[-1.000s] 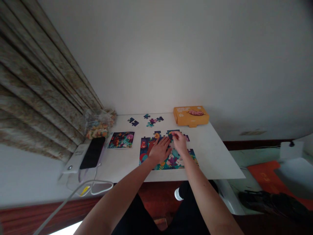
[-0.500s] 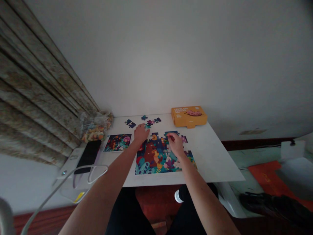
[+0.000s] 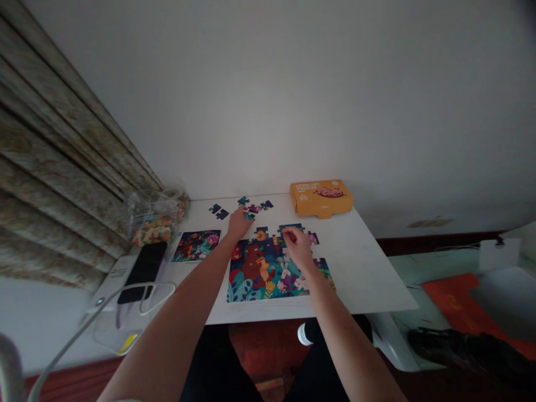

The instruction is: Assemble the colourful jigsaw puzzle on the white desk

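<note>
A colourful, partly built jigsaw puzzle (image 3: 268,271) lies on the white table (image 3: 360,268) in front of me. My left hand (image 3: 238,223) reaches past its top left corner to the loose puzzle pieces (image 3: 253,207) at the back, fingertips on or at one of them. My right hand (image 3: 296,245) rests on the upper middle of the puzzle, its fingers curled; whether they hold a piece is hidden.
An orange puzzle box (image 3: 321,197) sits at the back right. A small reference picture (image 3: 195,245) lies left of the puzzle. A phone (image 3: 144,264) on a white device, a cable (image 3: 104,312) and a bag of snacks (image 3: 154,220) are at the left by the curtain.
My left hand left the puzzle and reached up-left to the loose pieces. My right hand stayed on the puzzle's upper part. The view shifted slightly.
</note>
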`<action>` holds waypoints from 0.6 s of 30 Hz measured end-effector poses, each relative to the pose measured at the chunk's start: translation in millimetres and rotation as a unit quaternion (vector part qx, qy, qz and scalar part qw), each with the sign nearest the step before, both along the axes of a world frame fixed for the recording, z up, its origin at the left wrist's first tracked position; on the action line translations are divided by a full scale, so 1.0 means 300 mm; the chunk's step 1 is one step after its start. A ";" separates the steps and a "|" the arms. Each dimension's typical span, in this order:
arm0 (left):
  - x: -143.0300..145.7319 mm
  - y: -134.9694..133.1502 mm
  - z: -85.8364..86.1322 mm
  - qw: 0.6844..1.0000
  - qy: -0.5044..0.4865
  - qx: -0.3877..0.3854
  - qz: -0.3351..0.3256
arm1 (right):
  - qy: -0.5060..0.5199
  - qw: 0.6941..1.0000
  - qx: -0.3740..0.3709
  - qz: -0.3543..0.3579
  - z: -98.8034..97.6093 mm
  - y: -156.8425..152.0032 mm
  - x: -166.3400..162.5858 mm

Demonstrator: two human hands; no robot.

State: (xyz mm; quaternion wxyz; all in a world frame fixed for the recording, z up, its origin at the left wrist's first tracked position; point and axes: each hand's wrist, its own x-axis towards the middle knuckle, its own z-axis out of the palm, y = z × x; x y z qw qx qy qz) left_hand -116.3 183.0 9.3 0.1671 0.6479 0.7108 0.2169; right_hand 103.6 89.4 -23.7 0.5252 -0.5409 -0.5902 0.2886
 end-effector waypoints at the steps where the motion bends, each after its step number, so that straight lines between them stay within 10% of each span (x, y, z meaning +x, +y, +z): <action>1: -0.005 -0.004 0.000 1.000 -0.025 0.016 0.001 | 0.004 1.000 -0.002 0.005 0.007 -0.004 -0.001; 9: 0.031 -0.125 0.005 0.942 -0.333 0.023 0.041 | 0.027 0.998 -0.025 0.041 0.023 -0.022 -0.004; 18: 0.241 -0.398 -0.015 0.732 -0.676 -0.008 0.084 | 0.201 0.963 -0.131 0.122 0.050 -0.022 -0.012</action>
